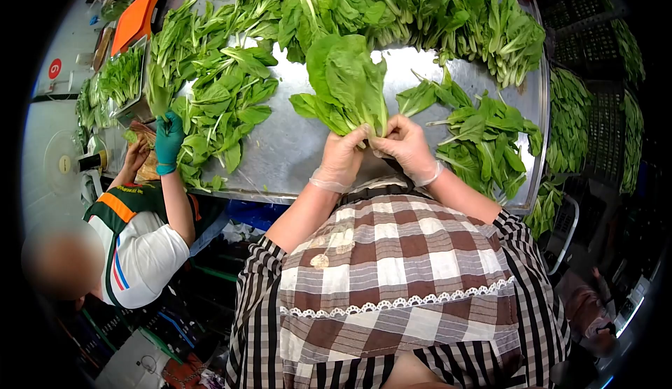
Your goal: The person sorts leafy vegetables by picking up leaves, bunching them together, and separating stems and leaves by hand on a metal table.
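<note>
A bunch of leafy greens (346, 88) stands upright in front of me, its broad leaves pointing away and its stem end toward my body. My left hand (341, 157), in a thin clear glove, is closed on the left side of the stems. Pinched at the base from the other side, the stems are also held by my right hand (406, 147), gloved the same way. The fingertips of both hands nearly meet there. Loose leaves (483, 133) lie on the metal table (280, 151) just right of my right hand.
Piled greens (413, 4) line the table's far side, with a leaf heap (227, 102) at left. A co-worker with a teal glove (169, 143) works beside a tray of greens (122, 78) and an orange panel (133, 19). Dark crates (603, 126) stand at right.
</note>
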Demonstrator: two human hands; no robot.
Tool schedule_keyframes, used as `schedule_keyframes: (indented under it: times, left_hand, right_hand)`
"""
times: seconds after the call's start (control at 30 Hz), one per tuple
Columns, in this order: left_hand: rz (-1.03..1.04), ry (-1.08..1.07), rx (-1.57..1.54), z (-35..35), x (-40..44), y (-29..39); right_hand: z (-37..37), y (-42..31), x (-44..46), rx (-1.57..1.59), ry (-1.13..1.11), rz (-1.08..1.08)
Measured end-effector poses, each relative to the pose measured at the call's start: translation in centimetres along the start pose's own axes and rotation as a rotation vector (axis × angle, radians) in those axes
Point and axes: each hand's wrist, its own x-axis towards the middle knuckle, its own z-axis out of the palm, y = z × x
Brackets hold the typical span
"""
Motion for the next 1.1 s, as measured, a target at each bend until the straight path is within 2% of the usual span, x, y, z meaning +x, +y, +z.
schedule_keyframes:
  times: [0.1, 0.13, 0.23, 0.27, 0.3, 0.37, 0.43, 0.47, 0.5, 0.57, 0.7, 0.73, 0.77, 0.83, 0.87, 0.9, 1.0, 1.03, 1.1]
  left_hand:
    - [0.035, 0.017, -0.109, -0.1, 0.2, -0.4]
    - [0.063, 0.026, -0.117, -0.2, 0.3, -0.2]
    - [0.148, 0.075, -0.089, -1.6, 0.1, 1.4]
    - [0.174, 0.106, -0.047, -2.5, -0.4, 1.9]
    - [0.2, 0.138, -0.006, -3.3, -0.8, 2.4]
    - [0.199, 0.237, 0.185, -5.5, -2.0, 3.0]
    - [0.109, 0.357, 0.456, -9.0, -2.8, 2.6]
    - [0.136, 0.418, 0.564, -9.4, -3.5, 2.3]
    - [0.13, 0.418, 0.648, -10.2, -4.0, 1.9]
    - [0.123, 0.418, 0.815, -12.8, -4.7, 1.4]
    - [-0.018, 0.425, 1.291, -10.5, -7.3, 4.4]
    - [-0.003, 0.385, 1.107, -11.0, -7.6, 4.7]
    - [0.171, 0.505, 1.346, -10.7, -7.8, 4.7]
    - [0.554, 0.744, 1.807, -9.1, -8.6, 5.8]
    - [0.811, 0.694, 1.785, -8.3, -8.2, 6.3]
    - [0.739, 0.603, 1.649, -7.3, -7.9, 6.6]
    - [0.479, 0.279, 1.192, -4.7, -5.6, 4.7]
    - [0.278, 0.18, 1.097, -3.3, -4.7, 4.1]
    - [0.15, 0.04, 0.854, -0.9, -3.0, 2.3]
  right_hand:
    - [-0.4, -0.1, -0.6, -0.11, -0.015, -0.095]
    - [-0.8, 0.4, -0.8, -0.023, -0.015, -0.186]
    - [-2.9, 0.6, -1.0, -0.079, 0.144, -0.339]
    - [-3.5, -0.4, -1.3, 0.034, 0.315, -0.139]
    - [-4.7, -0.4, -1.4, 0.101, 0.405, -0.08]
    - [-6.2, 0.5, -1.4, -0.081, 0.469, 0.059]
    - [-6.7, 2.8, -1.0, -0.675, 0.28, -0.086]
    - [-6.9, 3.7, -0.9, -0.968, 0.174, -0.162]
    - [-4.1, 1.0, -1.2, -1.255, 0.15, -0.038]
    - [-3.4, 1.0, -0.1, -1.544, 0.094, 0.007]
    - [-5.1, 1.6, 1.7, -1.443, 0.122, 0.057]
    - [-5.5, 1.6, 1.6, -1.362, 0.11, 0.066]
    - [-6.0, 1.5, 1.6, -1.281, 0.101, 0.075]
    - [-6.5, 1.7, 1.5, -0.891, 0.073, 0.121]
    - [-6.1, 1.5, 1.2, -0.683, 0.078, 0.168]
    - [-5.6, 1.2, 0.8, -0.473, 0.082, 0.21]
    - [-3.2, -0.3, -0.2, -0.284, 0.062, 0.186]
    - [-2.6, -0.2, -0.3, -0.279, 0.043, 0.152]
    - [-1.7, 0.2, -0.4, -0.268, 0.012, 0.086]
